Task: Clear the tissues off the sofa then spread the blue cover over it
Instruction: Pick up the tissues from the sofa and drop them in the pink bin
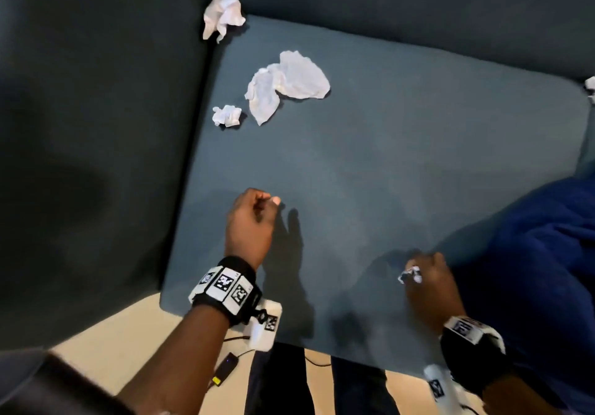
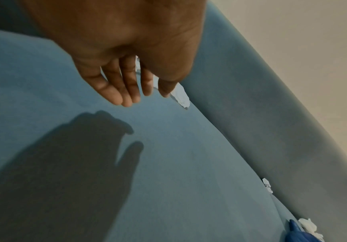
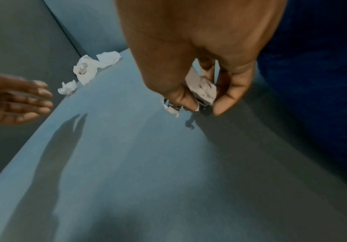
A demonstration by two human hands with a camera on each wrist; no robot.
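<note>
Gripping a crumpled tissue (image 3: 202,88) between thumb and curled fingers, the right hand (image 1: 429,289) sits low over the sofa seat cushion (image 1: 386,173) at about 5 o'clock in the head view, just beside the bunched blue cover (image 1: 547,253) heaped at the cushion's 4 o'clock edge. The left hand (image 1: 249,224) hovers above the cushion at about 7 o'clock; its fingers (image 2: 114,91) hang loosely bent and hold nothing, and its shadow falls on the fabric beneath. Four more tissues lie uncollected. A large flattened tissue (image 1: 286,84) rests on the cushion toward 11 o'clock, with a small balled tissue (image 1: 227,115) just beside it on its 8 o'clock side, apart from it. A crumpled corner tissue (image 1: 222,15) sits in the angle where armrest and backrest meet, at 11 o'clock. A tissue scrap (image 1: 590,87) shows at the 2 o'clock frame edge, partly cut off. Pale floor (image 1: 128,343) is visible at 7 o'clock.
</note>
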